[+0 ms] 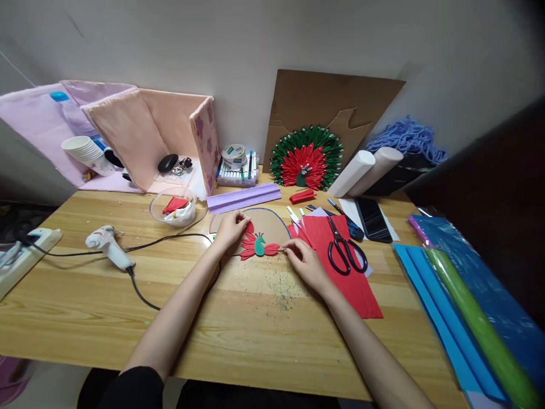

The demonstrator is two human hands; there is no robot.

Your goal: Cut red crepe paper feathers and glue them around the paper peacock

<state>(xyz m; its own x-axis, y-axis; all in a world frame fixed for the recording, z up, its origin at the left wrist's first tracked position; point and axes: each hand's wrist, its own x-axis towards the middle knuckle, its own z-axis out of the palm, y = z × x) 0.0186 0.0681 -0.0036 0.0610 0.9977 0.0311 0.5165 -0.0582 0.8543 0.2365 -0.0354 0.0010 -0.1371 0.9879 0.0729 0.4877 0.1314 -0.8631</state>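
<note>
A small green peacock body (260, 245) lies on a brown cardboard half-disc (266, 220) with a dark curved edge line. Red paper petals (248, 245) fan out around it, mostly on its left. My left hand (229, 230) has its fingertips closed on a rounded red petal (250, 228) at the fan's upper left. On the other side, my right hand (307, 264) pinches the thin tip of a red petal piece (272, 249) beside the peacock's right. Right of that hand, black-handled scissors (347, 253) rest on red crepe paper (361, 295).
A glue gun (108, 247) with its black cord lies at left, near a clear bowl (172, 209). Behind are a purple paper strip (244, 197), markers (238, 177) and a finished red-green peacock fan (306, 159). A phone (373, 220) and blue paper rolls (447, 307) lie at right.
</note>
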